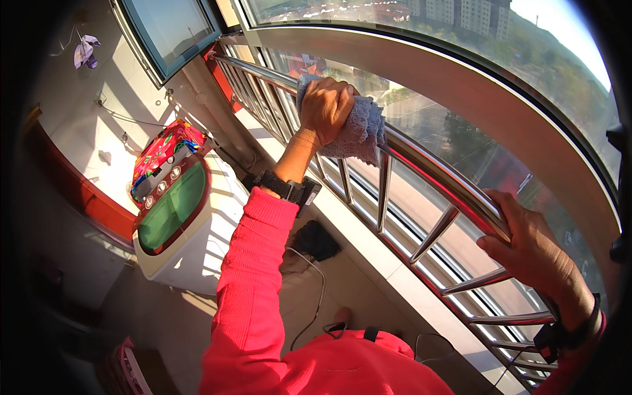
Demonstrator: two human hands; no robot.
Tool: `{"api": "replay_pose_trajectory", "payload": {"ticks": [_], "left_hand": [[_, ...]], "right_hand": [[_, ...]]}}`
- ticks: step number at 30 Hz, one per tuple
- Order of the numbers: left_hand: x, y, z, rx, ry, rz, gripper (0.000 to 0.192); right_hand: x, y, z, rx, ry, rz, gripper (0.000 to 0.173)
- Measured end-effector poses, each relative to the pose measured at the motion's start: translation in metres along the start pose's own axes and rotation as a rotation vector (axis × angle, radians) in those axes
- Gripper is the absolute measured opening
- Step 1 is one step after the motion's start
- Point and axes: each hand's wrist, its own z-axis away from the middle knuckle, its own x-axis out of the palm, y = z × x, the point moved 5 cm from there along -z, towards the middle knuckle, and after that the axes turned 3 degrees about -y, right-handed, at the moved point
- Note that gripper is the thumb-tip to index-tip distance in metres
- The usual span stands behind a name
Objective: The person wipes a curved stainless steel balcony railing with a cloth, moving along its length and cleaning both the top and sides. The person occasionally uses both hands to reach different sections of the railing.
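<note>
My left hand (328, 109) grips a grey-blue cloth (363, 131) folded over the top rail of a shiny metal railing (424, 165). Part of the cloth hangs down on both sides of the rail. Farther right along the same rail, my right hand (531, 242) is closed around the bare metal, its thumb on the near side. Upright bars run below the rail to a lower one. A black strap with a small device circles each wrist, and the sleeves are red.
Behind the railing are window panes (474, 143); an open window sash (173, 34) juts in at upper left. A twin-tub washing machine (173, 222) stands left, a patterned red cloth (165, 148) on it. A dark cloth (316, 240) and a cable (323, 284) lie on the floor.
</note>
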Motion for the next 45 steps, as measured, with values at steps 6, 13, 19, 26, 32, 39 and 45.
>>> {"api": "replay_pose_trajectory", "payload": {"ticks": [6, 13, 19, 26, 32, 39, 45], "left_hand": [[0.011, -0.067, 0.006, -0.014, -0.033, -0.292, 0.032], [0.018, -0.085, 0.009, -0.091, -0.067, -0.347, 0.031], [0.017, -0.068, 0.007, -0.186, -0.046, -0.309, 0.036], [0.013, 0.008, 0.006, -0.128, -0.039, -0.212, 0.036], [0.003, 0.087, -0.001, -0.131, -0.02, -0.048, 0.038], [-0.004, 0.189, 0.002, -0.067, 0.068, 0.13, 0.024], [-0.013, 0.203, 0.004, -0.037, 0.197, 0.21, 0.018]], "right_hand": [[0.0, 0.001, -0.002, -0.009, -0.012, -0.002, 0.057], [0.004, 0.004, -0.004, -0.014, -0.032, -0.027, 0.057], [0.002, 0.0, -0.001, -0.001, -0.049, -0.015, 0.054], [0.002, 0.004, 0.001, -0.036, -0.077, -0.004, 0.05], [0.004, 0.01, 0.003, -0.08, -0.062, 0.014, 0.048], [0.004, 0.008, 0.001, -0.049, 0.0, 0.052, 0.046], [0.003, -0.002, -0.002, -0.103, 0.042, 0.027, 0.042]]}}
